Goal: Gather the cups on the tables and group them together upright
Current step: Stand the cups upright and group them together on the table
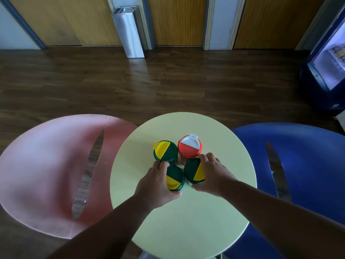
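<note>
The left hand (155, 181) and right hand (214, 174) each clasp a green cup (174, 177) just before the red cup (189, 149). Likely the final grouping step: next, release both cups upright.

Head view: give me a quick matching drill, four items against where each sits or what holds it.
Items
1. red-lidded plastic cup with white flap
2. far green-lidded cup with yellow flap
3. near-left green-and-yellow-lidded cup
4. round pale yellow table

States
A. gripped by left hand
B. between pink and blue chairs
C. far right, untouched
D. far left, untouched

Pairs: 1-C, 2-D, 3-A, 4-B
</note>
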Demonstrator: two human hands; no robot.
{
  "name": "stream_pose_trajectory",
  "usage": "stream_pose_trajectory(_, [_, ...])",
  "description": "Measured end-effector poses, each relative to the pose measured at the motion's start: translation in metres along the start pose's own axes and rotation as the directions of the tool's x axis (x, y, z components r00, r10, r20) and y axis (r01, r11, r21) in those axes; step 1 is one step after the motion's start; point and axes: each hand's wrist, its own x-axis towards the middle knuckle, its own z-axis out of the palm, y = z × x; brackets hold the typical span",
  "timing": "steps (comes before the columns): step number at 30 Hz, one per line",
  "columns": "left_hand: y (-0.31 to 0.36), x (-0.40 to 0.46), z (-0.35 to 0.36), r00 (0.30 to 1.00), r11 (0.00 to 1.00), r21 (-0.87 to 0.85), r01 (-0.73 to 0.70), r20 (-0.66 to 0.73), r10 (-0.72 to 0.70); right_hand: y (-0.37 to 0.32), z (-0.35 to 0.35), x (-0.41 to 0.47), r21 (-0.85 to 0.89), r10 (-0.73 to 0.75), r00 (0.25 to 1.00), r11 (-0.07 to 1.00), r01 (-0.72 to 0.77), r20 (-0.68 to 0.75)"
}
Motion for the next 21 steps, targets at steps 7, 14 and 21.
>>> stream_pose_trajectory(7, [-0.001,0.001,-0.002,0.999,1.000,0.021,0.019,0.027,-0.019,0.001,-0.001,0.000,-0.009,-0.004,1.000,1.000,0.004,0.024])
stream_pose_trajectory(14, [-0.003,0.015,-0.022,0.980,1.000,-0.008,0.027,-0.196,-0.028,0.001,-0.003,-0.003,0.067,0.034,0.999,0.997,-0.034,0.002])
stream_pose_trajectory(21, [-0.025,0.077,-0.033,0.955,0.874,-0.410,0.261,-0.023,-0.296,0.000,-0.007,0.009,0.294,0.223,0.975,0.930,-0.219,0.021])
